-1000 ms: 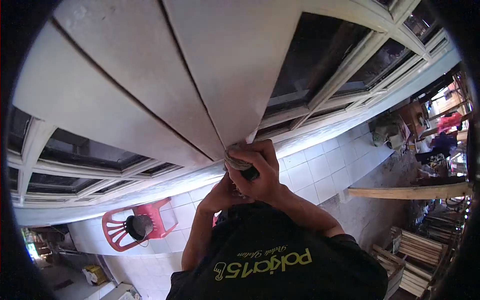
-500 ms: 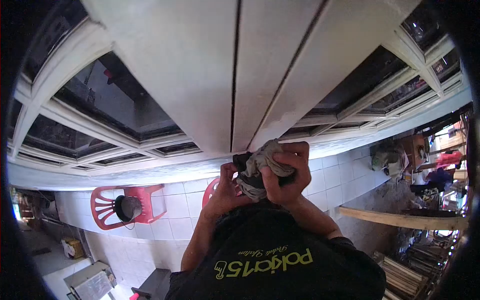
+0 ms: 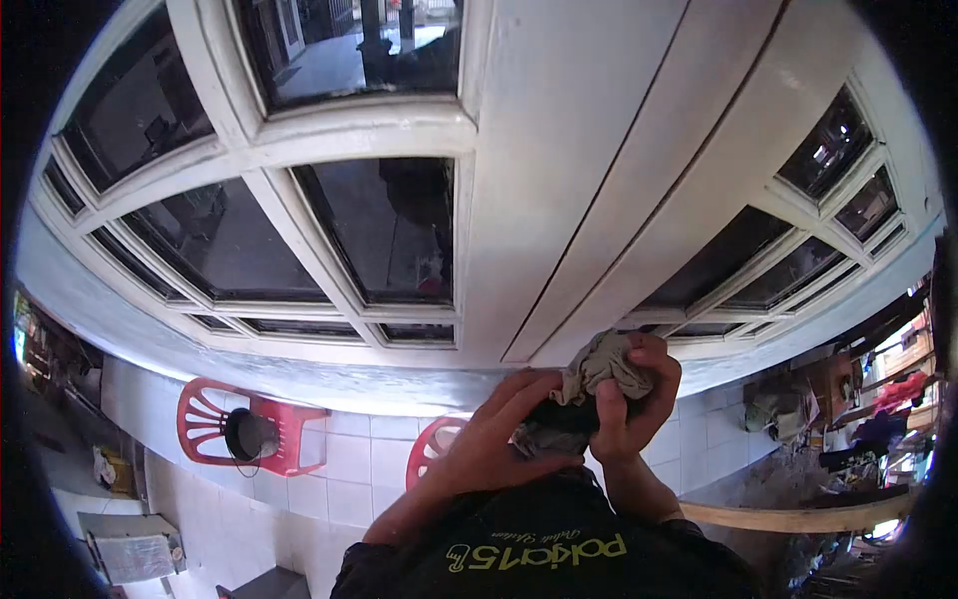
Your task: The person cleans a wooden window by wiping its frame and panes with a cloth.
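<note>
A crumpled grey-beige cloth point(image 3: 607, 367) is bunched up in front of my chest. My right hand point(image 3: 642, 399) is closed on it, thumb pressed on the front and fingers curled over the far side. My left hand point(image 3: 504, 429) is closed around the lower, darker part of the same bundle, and its fingertips are partly hidden by the cloth. Just beyond both hands stands a white wooden window frame point(image 3: 559, 190) with dark glass panes point(image 3: 384, 225). The hands look apart from the frame.
At the left, a red plastic chair point(image 3: 289, 429) holds a dark bucket point(image 3: 251, 435). Part of a second red chair point(image 3: 431, 444) shows beside my left forearm. A wooden beam point(image 3: 798, 517) crosses at the right, near piled clutter point(image 3: 878, 429). White tiles point(image 3: 349, 499) cover the floor.
My view has swung, so more window panes show at the left. Both hands and the cloth sit lower and further right in view. The left hand has shifted its hold on the bundle.
</note>
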`<state>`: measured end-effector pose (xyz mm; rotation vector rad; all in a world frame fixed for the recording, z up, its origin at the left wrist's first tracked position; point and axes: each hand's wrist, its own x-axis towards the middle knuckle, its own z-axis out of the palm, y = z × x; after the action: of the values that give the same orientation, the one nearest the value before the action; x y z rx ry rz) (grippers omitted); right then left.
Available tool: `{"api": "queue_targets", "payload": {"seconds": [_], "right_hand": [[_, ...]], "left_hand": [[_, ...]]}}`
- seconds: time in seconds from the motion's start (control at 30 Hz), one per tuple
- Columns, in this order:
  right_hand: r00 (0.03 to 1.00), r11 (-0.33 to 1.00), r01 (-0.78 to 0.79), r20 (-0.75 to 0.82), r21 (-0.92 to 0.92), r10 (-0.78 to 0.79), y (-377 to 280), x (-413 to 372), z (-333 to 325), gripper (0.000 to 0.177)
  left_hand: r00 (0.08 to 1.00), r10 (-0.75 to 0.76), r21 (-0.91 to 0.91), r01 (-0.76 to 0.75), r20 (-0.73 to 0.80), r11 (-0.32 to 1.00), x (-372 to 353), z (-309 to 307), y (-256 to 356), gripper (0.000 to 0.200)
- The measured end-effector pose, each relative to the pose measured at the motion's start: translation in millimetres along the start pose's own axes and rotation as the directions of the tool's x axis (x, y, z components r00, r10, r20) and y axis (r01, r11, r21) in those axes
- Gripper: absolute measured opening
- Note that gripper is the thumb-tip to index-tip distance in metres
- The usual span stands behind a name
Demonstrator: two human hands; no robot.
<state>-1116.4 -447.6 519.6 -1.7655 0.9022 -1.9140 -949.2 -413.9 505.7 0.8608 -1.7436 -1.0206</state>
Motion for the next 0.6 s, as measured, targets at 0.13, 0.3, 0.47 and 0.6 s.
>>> {"api": "queue_targets", "payload": {"seconds": [0.13, 0.3, 0.47, 0.6], "right_hand": [[0.999, 0.999, -0.035, -0.031, 0.036, 0.036, -6, 1, -2, 0.040], [0.999, 0.995, 0.019, 0.034, 0.095, -0.022, -7, -1, -5, 0.049], [0.998, 0.997, -0.009, 0.059, 0.083, 0.004, -7, -4, -10, 0.045], [1.000, 1.000, 0.005, 0.030, 0.026, -0.006, -11, -3, -19, 0.038]], "left_hand": [[0.984, 0.166, 0.068, -0.161, -0.063, 0.985, 5, 7, -10, 0.072], [0.948, 0.301, 0.087, -0.293, -0.105, 0.952, 7, 6, -19, 0.066], [0.937, 0.345, 0.104, -0.338, -0.060, 0.935, 10, 6, -21, 0.064], [0.957, 0.288, 0.077, -0.286, -0.014, 0.955, 12, 12, -15, 0.062]]}}
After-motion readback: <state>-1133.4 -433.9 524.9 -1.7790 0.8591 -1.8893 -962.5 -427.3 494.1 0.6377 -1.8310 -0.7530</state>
